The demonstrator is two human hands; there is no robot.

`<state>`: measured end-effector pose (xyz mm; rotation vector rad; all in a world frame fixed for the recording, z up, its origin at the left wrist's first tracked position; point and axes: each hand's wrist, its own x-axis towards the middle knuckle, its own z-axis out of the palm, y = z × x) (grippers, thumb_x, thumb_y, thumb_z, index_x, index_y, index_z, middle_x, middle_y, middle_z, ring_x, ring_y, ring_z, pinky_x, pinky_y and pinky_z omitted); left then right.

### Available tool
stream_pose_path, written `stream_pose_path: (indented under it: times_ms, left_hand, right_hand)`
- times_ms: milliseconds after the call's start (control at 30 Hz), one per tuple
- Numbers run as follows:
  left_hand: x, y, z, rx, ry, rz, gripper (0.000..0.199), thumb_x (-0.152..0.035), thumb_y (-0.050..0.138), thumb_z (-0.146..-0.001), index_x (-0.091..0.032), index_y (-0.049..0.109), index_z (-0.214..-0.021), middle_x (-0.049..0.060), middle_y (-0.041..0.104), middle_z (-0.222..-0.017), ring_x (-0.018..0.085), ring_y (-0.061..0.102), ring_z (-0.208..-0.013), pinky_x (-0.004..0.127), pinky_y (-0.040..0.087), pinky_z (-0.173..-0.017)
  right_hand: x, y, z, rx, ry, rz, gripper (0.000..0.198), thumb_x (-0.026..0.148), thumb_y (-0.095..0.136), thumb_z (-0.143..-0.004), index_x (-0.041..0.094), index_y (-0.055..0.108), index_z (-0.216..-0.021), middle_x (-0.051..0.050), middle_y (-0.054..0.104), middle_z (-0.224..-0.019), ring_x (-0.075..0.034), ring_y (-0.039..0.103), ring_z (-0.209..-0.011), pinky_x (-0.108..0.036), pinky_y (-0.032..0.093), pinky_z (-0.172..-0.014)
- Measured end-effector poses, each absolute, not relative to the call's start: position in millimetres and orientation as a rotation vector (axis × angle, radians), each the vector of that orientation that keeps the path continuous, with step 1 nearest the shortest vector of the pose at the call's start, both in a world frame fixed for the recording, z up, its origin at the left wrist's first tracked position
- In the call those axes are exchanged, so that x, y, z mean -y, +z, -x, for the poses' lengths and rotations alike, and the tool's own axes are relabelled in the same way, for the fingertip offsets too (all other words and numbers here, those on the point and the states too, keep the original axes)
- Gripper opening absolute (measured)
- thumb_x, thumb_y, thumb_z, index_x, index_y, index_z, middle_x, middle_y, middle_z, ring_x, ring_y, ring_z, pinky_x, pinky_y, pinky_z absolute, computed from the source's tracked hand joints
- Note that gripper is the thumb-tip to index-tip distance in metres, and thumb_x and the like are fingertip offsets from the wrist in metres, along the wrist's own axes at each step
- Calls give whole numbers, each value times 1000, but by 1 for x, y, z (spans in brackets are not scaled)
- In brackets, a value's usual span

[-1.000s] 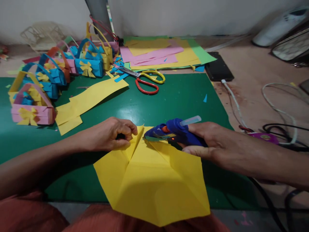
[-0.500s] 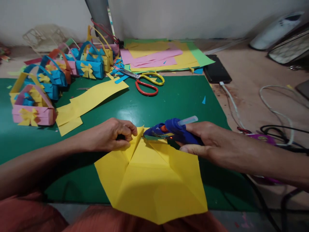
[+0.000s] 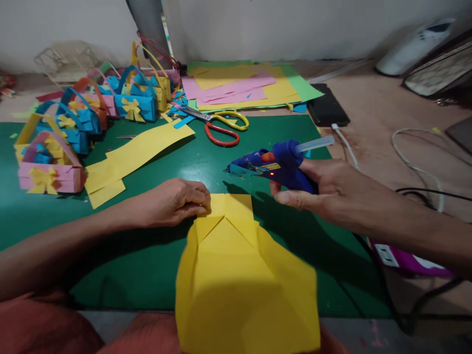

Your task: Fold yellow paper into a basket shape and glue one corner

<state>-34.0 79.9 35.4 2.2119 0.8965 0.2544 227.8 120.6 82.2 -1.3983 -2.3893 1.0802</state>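
A folded sheet of yellow paper (image 3: 250, 285) lies in front of me, two small triangular flaps turned in at its far end and its sides bending up. At the far left corner of the sheet, my left hand (image 3: 186, 201) has its fingers closed on the paper's edge. My right hand (image 3: 313, 187) is wrapped round a blue glue gun (image 3: 273, 164), held above the mat to the right of the sheet. The gun's nozzle points left, apart from the paper; a clear glue stick (image 3: 315, 143) juts from its back and a red light glows.
Red-and-yellow scissors (image 3: 226, 128) and yellow strips (image 3: 138, 152) lie on the green mat (image 3: 155, 265). Small paper baskets (image 3: 51, 174) stand at left. Coloured sheets (image 3: 243, 86) and a phone (image 3: 328, 105) are at the back. A purple power strip (image 3: 409, 260) and cables lie right.
The glue gun has lifted away from the paper, up and to the right. The left flap now lies folded down, and the sheet's left side has curled inward.
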Motion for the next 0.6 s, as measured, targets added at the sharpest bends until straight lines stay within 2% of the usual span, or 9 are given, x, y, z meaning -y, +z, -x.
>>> stream_pose_path:
  times_ms: [200,333,400,500,600]
  left_hand:
    - [-88,26,24,-983,157,-2310,15,-15,49,-86,-17,64,-87,3,63,-83,11,57,-73,19,38,-64]
    - [-92,26,12,-1141,77,-2349,8,-21,57,-80,-18,64,-84,2,64,-84,13,58,-72,21,34,-59]
    - [-96,28,7,-1215,13,-2296,8,-24,62,-77,-17,64,-78,1,64,-77,12,56,-67,21,31,-56]
    - [-101,31,4,-1329,-20,-2178,16,-30,68,-73,-15,64,-68,-2,57,-58,9,46,-53,22,25,-50]
    - [-105,32,2,-1395,23,-2114,21,-31,70,-71,-14,63,-62,-5,47,-49,7,36,-48,22,21,-47]
  right_hand:
    - [-121,82,-228,2384,1058,1422,25,44,54,-67,20,57,-72,4,52,-58,-12,44,-51,-26,30,-48]
    - [-121,83,-230,2390,1051,1418,26,46,55,-68,20,57,-74,4,54,-60,-13,45,-53,-26,31,-49]
    - [-120,86,-231,2422,1040,1445,25,45,54,-71,20,57,-76,3,54,-61,-13,46,-55,-26,32,-51]
    - [-119,90,-232,2477,1049,1497,23,42,51,-76,19,56,-78,2,54,-63,-13,46,-57,-27,33,-53]
    - [-118,92,-234,2500,1066,1479,25,44,51,-76,20,55,-78,1,54,-64,-14,46,-57,-28,33,-52]
